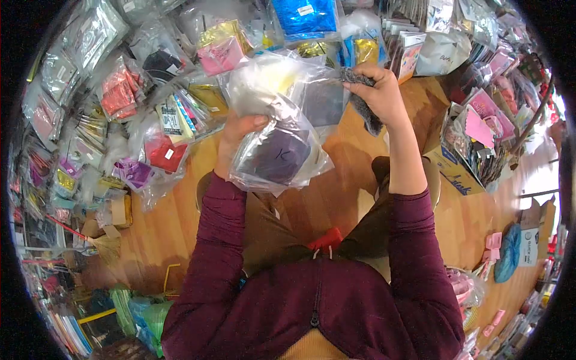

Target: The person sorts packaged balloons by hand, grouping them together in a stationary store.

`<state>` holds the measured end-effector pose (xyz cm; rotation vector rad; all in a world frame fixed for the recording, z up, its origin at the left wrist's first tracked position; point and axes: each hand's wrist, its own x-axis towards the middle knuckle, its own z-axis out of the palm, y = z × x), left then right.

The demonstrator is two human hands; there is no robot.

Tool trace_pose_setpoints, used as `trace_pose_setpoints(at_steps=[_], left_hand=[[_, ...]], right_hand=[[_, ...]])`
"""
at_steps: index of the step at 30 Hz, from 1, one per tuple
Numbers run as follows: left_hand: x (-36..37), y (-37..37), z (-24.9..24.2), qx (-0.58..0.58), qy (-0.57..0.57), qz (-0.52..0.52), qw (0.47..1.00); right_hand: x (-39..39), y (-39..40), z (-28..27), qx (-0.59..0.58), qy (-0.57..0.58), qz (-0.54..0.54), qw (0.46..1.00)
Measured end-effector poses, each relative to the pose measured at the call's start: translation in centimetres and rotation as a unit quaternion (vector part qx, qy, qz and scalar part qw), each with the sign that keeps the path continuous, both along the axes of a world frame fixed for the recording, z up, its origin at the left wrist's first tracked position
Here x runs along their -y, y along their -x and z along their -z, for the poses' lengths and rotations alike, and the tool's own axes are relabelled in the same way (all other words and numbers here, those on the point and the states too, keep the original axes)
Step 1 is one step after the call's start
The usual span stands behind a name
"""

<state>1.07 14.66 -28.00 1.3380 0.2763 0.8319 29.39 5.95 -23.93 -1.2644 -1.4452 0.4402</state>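
Observation:
My left hand (245, 131) is closed around a bunch of clear plastic bags (312, 157), thumb on top. The lowest bag holds a dark purple-grey piece (277, 155) with a handwritten mark on it. Held up at the right, my right hand (379, 93) pinches a dark grey fuzzy cloth (367, 114) between thumb and fingers. The cloth dangles below the fingers, and a stretched edge of clear plastic runs from the bunch toward the fingertips. Behind the bunch, a dark flat packet (324, 103) lies close to both hands.
Bagged goods cover the floor ahead and to the left, among them a blue packet (306, 18) and a red packet (165, 155). At the right stands a full cardboard box (456, 171). A small broom (107, 247) lies at the left on the wooden floor (162, 234).

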Motion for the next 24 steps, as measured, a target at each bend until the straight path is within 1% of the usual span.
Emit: trace_pose_setpoints(at_steps=[1,2,3,4,6,7,9,11,13,15,16,18,19,20,22,23,24], left_hand=[[0.9,-0.2,-2.0,-0.045,0.01,-0.039,0.998],[2.0,-0.4,-4.0,-0.09,0.021,-0.079,0.993],[3.9,-2.1,-5.5,0.002,0.05,-0.123,0.991],[4.0,-2.5,-5.5,0.003,0.05,-0.126,0.991],[3.6,-3.1,-5.5,0.019,-0.005,-0.154,0.988],[3.6,-3.4,-5.5,0.018,-0.012,-0.16,0.987],[2.9,-3.5,-5.1,0.013,-0.03,-0.164,0.986],[2.8,-3.7,-5.0,0.006,-0.045,-0.165,0.985],[2.9,-4.0,-5.1,0.024,-0.034,-0.198,0.979],[2.6,-4.0,-5.0,0.031,-0.036,-0.206,0.977],[2.4,-4.1,-4.9,0.038,-0.038,-0.214,0.975],[2.1,-4.1,-4.7,0.038,-0.036,-0.218,0.975],[1.9,-4.1,-4.6,0.037,-0.035,-0.22,0.974],[1.9,-4.3,-4.2,0.037,-0.034,-0.223,0.973],[1.8,-4.8,-3.4,0.082,0.009,-0.204,0.975],[1.7,-4.8,-3.1,0.08,0.009,-0.205,0.975],[1.7,-4.7,-2.8,0.08,0.034,-0.174,0.981]], right_hand=[[0.2,0.0,-0.2,0.0,0.0,-0.001,1.0],[0.4,0.0,-0.7,0.049,-0.016,0.037,0.998],[0.7,0.0,-1.1,0.098,-0.033,0.074,0.992],[1.0,0.1,-1.5,0.098,-0.034,0.072,0.992],[1.4,0.3,-2.2,0.169,-0.034,0.114,0.978],[1.6,0.5,-2.1,0.169,-0.035,0.113,0.979],[1.8,0.8,-2.1,0.219,-0.024,0.161,0.962],[1.8,1.1,-2.1,0.213,-0.029,0.166,0.962],[1.9,1.2,-2.2,0.208,-0.035,0.171,0.963],[2.1,1.3,-2.7,0.162,-0.062,0.093,0.981],[2.4,1.6,-3.1,0.162,-0.062,0.092,0.98],[3.2,2.6,-4.1,0.112,-0.049,-0.08,0.989],[3.8,3.5,-4.8,0.145,-0.043,-0.105,0.983],[3.9,4.4,-4.7,0.145,-0.043,-0.108,0.983],[3.8,6.4,-3.9,0.163,-0.094,-0.173,0.967],[4.0,7.3,-3.4,0.175,-0.078,-0.162,0.968],[4.1,8.3,-2.9,0.188,-0.063,-0.15,0.969]])
